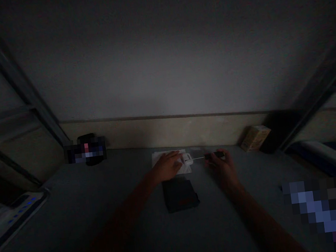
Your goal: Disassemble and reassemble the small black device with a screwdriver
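A small white part [187, 159] lies over white paper [158, 158] near the back of the grey table. My left hand [167, 166] rests over the paper, its fingers closed on the left side of the white part. In my right hand [222, 166] is a screwdriver [214, 155] with a black handle, gripped by closed fingers. Its thin shaft points left, and the tip reaches the right side of the white part. Just in front of the paper sits a dark, closed case [180, 194].
A small patterned box [255, 137] stands at the back right by the wall. Dark, partly blurred items [93, 149] sit at the back left. A white power strip [22, 213] with blue lights lies at the left edge. On the right is a pale device [332, 155].
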Motion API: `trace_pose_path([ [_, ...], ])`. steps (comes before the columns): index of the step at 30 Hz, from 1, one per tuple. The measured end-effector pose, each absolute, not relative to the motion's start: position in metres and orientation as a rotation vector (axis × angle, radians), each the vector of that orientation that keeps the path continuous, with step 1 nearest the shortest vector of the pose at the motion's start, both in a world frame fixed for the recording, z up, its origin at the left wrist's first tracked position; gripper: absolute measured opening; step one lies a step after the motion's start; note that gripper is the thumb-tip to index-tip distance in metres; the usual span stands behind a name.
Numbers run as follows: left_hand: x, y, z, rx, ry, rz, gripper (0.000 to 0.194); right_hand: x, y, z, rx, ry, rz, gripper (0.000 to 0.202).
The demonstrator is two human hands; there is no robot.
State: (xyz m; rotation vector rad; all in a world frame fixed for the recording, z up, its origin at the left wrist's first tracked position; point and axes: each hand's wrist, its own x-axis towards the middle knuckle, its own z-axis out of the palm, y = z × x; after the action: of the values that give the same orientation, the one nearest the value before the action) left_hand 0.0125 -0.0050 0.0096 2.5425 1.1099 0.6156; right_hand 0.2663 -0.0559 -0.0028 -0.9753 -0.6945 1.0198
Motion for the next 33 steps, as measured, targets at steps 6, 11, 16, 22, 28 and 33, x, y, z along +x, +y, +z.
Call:
trace_pose_path([
  [6,0.02,0.009,-0.007,2.555,0.981,0.537,0.057,0.265,-0.058,0.0,-0.967,-0.665,1.054,0.065],
  [11,0.015,0.006,-0.011,2.568,1.005,0.62,0.056,0.259,-0.059,0.001,-0.986,-0.72,1.019,0.06],
  [16,0.002,0.002,-0.001,2.473,1.072,0.825,0.042,0.246,-0.058,0.002,-1.022,-0.816,0.935,0.059],
  [22,-0.011,0.006,0.0,2.488,1.101,0.825,0.031,0.221,-0.056,0.003,-0.985,-0.941,0.931,0.058],
  [28,-0.024,0.006,-0.001,2.557,1.15,0.879,0.03,0.233,-0.056,0.002,-1.003,-0.872,0.926,0.058],
  [33,-0.032,0.003,-0.013,2.515,1.251,0.866,0.029,0.253,-0.059,0.009,-1.015,-0.839,0.89,0.058],
])
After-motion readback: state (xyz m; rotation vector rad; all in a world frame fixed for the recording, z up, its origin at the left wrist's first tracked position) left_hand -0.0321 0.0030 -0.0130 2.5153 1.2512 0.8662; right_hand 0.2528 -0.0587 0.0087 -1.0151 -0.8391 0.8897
